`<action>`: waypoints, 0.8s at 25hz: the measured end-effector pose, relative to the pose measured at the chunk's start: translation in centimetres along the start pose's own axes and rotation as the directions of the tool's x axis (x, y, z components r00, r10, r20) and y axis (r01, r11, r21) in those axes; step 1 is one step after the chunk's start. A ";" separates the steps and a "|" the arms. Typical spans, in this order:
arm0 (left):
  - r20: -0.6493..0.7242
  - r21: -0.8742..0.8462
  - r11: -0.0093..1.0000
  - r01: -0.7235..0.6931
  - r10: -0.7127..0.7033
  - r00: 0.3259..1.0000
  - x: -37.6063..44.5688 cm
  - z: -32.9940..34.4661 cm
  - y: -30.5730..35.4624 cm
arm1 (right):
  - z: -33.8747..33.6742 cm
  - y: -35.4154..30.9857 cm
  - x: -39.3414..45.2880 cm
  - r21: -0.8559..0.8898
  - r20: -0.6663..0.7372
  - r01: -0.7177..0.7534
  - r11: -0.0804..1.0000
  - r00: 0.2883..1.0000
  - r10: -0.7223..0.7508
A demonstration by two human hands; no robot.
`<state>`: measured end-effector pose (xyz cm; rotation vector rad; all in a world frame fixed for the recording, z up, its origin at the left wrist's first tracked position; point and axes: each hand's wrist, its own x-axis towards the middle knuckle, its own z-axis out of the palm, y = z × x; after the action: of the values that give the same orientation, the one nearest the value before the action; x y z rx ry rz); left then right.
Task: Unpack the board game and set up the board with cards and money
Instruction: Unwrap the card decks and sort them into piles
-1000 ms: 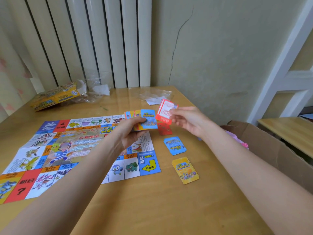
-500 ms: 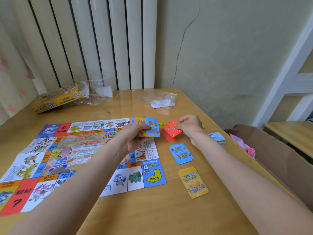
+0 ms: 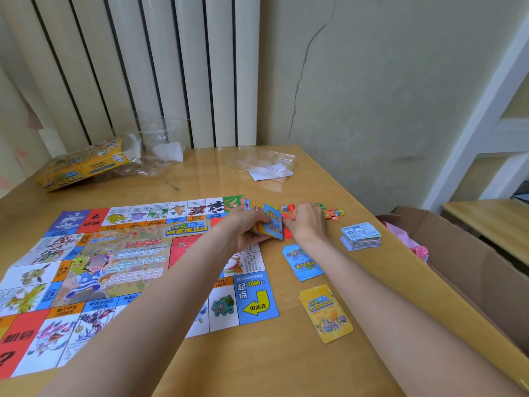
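The paper game board (image 3: 114, 267) lies flat on the wooden table (image 3: 257, 362). My left hand (image 3: 243, 232) grips a fan of cards (image 3: 272, 224) with a blue card on top, at the board's far right corner. My right hand (image 3: 307, 222) hovers, fingers curled, over a small red card pile (image 3: 287, 234), its fingertips at the blue card's edge; whether they pinch it is unclear. A blue card pile (image 3: 303, 262) and a yellow card pile (image 3: 326, 313) lie right of the board. A stack of paper money (image 3: 360, 236) sits further right.
Small coloured tokens (image 3: 333, 213), a die (image 3: 284, 208) and a red pawn (image 3: 291, 207) lie behind my hands. The yellow game box (image 3: 83, 167) and plastic wrappers (image 3: 263, 164) sit at the table's far side. An open cardboard box (image 3: 458, 253) stands to the right.
My right hand carried a red card down onto the red pile, then moved back against the fan in my left hand. The view tilted down, bringing the money stack and tokens into sight.
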<state>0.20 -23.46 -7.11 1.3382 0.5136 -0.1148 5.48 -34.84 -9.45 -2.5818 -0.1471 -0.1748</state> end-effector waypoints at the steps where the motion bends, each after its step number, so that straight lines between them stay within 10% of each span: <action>1: 0.006 0.006 1.000 0.005 -0.005 1.000 0.0 0.1 0.0 | 0.0 0.0 0.1 0.025 0.017 -0.003 1.000 1.000 0.002; 7: -0.037 -0.072 0.992 -0.108 0.105 0.994 0.0 -0.3 -0.4 | -2.3 0.0 0.1 0.170 0.002 0.064 0.983 0.998 -0.066; 11: 0.062 -0.207 0.971 -0.123 0.139 0.988 -1.3 -1.1 -0.8 | -4.5 -0.3 -1.7 0.475 0.338 -0.027 0.879 0.928 -0.154; 15: 0.129 -0.212 0.975 -0.065 0.094 0.987 -2.7 -1.8 -1.3 | -5.4 0.3 -2.9 0.511 0.269 -0.069 0.857 0.959 -0.084; 20: 0.065 -0.114 0.993 -0.018 0.025 0.998 -3.8 -2.5 -1.5 | -7.3 1.3 -3.9 0.812 0.319 -0.171 0.558 0.931 -0.178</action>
<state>-4.39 -22.26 -7.21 1.2247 0.4426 -0.1107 1.12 -40.04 -4.53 -1.6015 -0.2921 0.3310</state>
